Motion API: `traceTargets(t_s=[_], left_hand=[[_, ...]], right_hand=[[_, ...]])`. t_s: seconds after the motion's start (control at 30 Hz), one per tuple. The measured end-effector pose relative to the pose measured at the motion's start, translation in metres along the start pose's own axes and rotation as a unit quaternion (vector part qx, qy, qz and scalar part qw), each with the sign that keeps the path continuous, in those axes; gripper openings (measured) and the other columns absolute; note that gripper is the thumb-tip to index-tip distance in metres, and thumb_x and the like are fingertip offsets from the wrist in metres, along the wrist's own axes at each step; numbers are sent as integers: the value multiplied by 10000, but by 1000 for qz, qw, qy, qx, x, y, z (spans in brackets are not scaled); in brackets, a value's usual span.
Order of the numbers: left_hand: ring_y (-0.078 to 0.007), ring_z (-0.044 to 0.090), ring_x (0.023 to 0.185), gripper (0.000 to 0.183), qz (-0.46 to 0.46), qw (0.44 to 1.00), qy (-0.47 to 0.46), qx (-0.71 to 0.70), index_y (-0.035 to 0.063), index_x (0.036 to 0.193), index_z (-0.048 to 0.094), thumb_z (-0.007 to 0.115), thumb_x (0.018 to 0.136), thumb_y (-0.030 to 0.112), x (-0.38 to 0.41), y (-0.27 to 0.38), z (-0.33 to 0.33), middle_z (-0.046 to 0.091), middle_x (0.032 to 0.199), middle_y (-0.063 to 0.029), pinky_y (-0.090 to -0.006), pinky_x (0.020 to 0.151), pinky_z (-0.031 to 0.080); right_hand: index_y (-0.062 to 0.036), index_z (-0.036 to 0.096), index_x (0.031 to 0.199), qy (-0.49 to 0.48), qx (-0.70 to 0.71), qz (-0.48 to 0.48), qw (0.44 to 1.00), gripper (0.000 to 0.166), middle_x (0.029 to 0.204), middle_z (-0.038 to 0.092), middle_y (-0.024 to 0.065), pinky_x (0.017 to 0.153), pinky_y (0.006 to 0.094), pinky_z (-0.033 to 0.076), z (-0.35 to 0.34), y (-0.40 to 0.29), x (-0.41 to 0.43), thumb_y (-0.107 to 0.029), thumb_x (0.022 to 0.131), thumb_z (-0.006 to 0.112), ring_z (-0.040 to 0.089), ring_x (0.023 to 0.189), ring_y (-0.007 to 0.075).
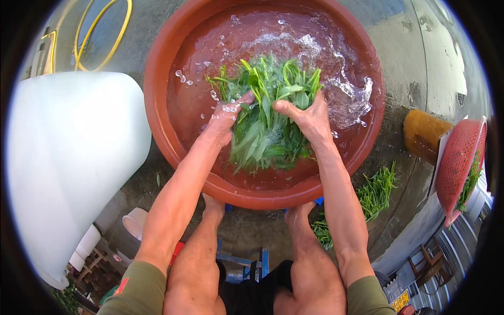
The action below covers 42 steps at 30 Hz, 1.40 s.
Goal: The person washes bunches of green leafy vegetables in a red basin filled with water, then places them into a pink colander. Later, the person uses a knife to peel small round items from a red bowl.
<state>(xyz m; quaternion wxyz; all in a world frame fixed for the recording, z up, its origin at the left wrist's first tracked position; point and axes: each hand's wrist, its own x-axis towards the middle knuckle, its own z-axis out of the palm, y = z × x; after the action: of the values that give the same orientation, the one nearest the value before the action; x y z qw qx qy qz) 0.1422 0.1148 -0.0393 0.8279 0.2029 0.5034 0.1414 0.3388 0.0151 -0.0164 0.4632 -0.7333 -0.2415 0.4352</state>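
Observation:
Both hands are in a large reddish-brown plastic tub of water, gripping leafy greens. My left hand holds the left side of the bunch, its fingers partly hidden by leaves and splashing water. On the right side, my right hand is closed around stems, thumb lying towards the middle. Cut stem ends point up and away from me, while long narrow leaves trail in the water towards my side of the tub. Drops and a sheet of water fly up to the right of the greens.
A big white container stands close on the left, with a yellow hose beyond it. More greens lie on the wet concrete at right. A red perforated basket holds greens near a yellow-brown cylinder. A blue stool is beneath me.

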Motion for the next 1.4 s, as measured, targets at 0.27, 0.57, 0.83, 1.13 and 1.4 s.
traceTargets(t_s=[0.27, 0.57, 0.83, 1.13, 1.4], left_hand=[[-216, 712, 1044, 442, -11, 998, 14, -56, 25, 1307, 657, 777, 926, 214, -2, -7, -29, 722, 1211, -95, -383, 940, 585], [-250, 670, 1176, 448, 5, 996, -29, -84, 29, 1342, 620, 733, 946, 206, -4, -3, -41, 692, 1281, -127, -424, 1021, 545], [-229, 707, 1021, 467, -65, 997, 23, 29, -21, 1302, 616, 761, 911, 190, -13, -6, -35, 709, 1151, -124, -411, 880, 597], [-224, 710, 1004, 340, -17, 997, 50, 65, 12, 1257, 640, 611, 935, 116, 15, -12, -50, 709, 1166, -94, -407, 882, 592], [-212, 709, 1053, 503, -38, 989, -76, -117, 55, 1293, 665, 788, 924, 374, 5, 13, -35, 731, 1192, -102, -400, 939, 580]], right_hand=[[46, 670, 1172, 53, 94, 149, 983, 380, 1027, 737, 105, 838, 369, 568, 1, 13, 11, 26, 795, 721, 707, 929, 208], [27, 690, 1182, -99, 14, 91, 991, 444, 1091, 738, 98, 906, 358, 534, -15, 21, -14, 2, 749, 786, 688, 994, 208], [125, 464, 1412, -87, 162, 94, 978, 1001, 1212, 695, 216, 1026, 384, 517, 9, 35, -7, -289, 661, 980, 663, 1150, 306], [9, 688, 1225, -5, -5, 98, 995, 427, 1112, 729, 88, 876, 376, 539, 2, 39, 8, -181, 867, 821, 678, 983, 196], [72, 445, 1457, -34, 130, 60, 989, 972, 1342, 619, 229, 1093, 442, 477, -28, 25, -5, -443, 763, 888, 593, 1280, 322]])
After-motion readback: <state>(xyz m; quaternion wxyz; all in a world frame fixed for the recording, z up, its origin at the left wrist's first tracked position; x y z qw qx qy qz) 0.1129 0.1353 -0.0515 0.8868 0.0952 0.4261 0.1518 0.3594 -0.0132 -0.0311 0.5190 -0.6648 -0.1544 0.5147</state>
